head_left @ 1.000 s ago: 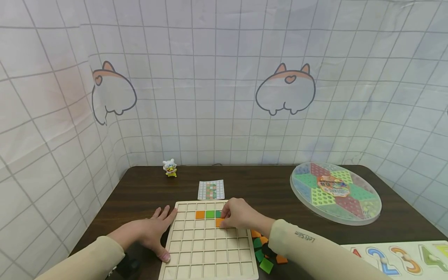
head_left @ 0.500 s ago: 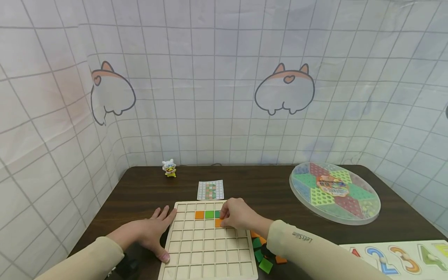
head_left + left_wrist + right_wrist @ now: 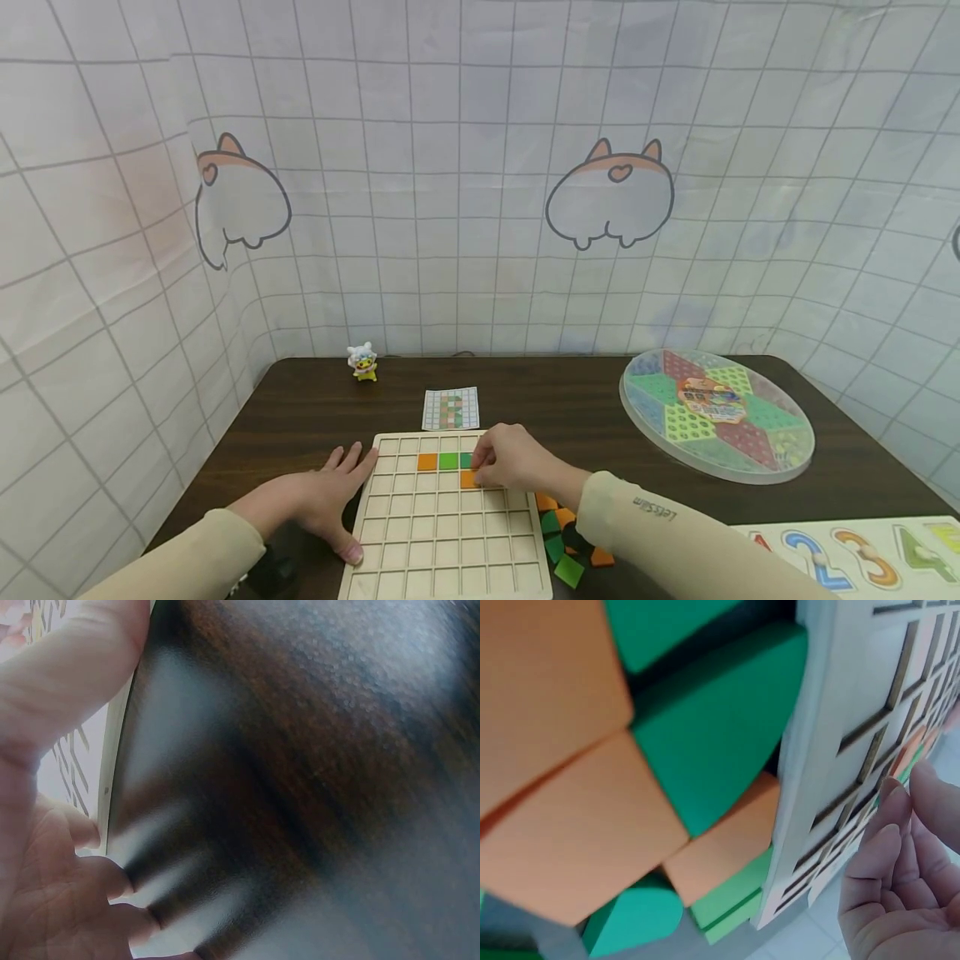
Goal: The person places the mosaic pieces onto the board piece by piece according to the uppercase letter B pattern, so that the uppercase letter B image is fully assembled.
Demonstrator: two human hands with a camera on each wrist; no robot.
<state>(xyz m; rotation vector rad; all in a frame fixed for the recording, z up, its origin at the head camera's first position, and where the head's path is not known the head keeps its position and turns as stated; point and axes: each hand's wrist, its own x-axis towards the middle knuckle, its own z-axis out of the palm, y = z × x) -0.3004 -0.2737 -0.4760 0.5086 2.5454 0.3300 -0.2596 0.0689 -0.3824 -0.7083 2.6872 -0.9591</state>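
A pale wooden grid board (image 3: 435,529) lies on the table. My left hand (image 3: 322,496) rests at its left edge, fingers spread, the thumb over the lower rim; the left wrist view shows this hand (image 3: 67,877) close up beside the board's side. My right hand (image 3: 510,458) is over the upper right cells, thumb and fingertips drawn together at an orange tile (image 3: 468,479). Above that tile sits a dark green tile (image 3: 466,460), partly covered by the fingers. Left of it in the same row are a light green tile (image 3: 448,461) and another orange tile (image 3: 427,462).
Loose orange and green pieces (image 3: 720,727) lie along the board's right side. Behind the board is a printed grid card (image 3: 451,408); a small figurine (image 3: 363,362) stands back left. A round Chinese checkers board (image 3: 716,417) and a number puzzle (image 3: 862,554) occupy the right.
Both hands hold nearly the same positions on the board. The tiles in the cells look unchanged; the view has shifted only slightly.
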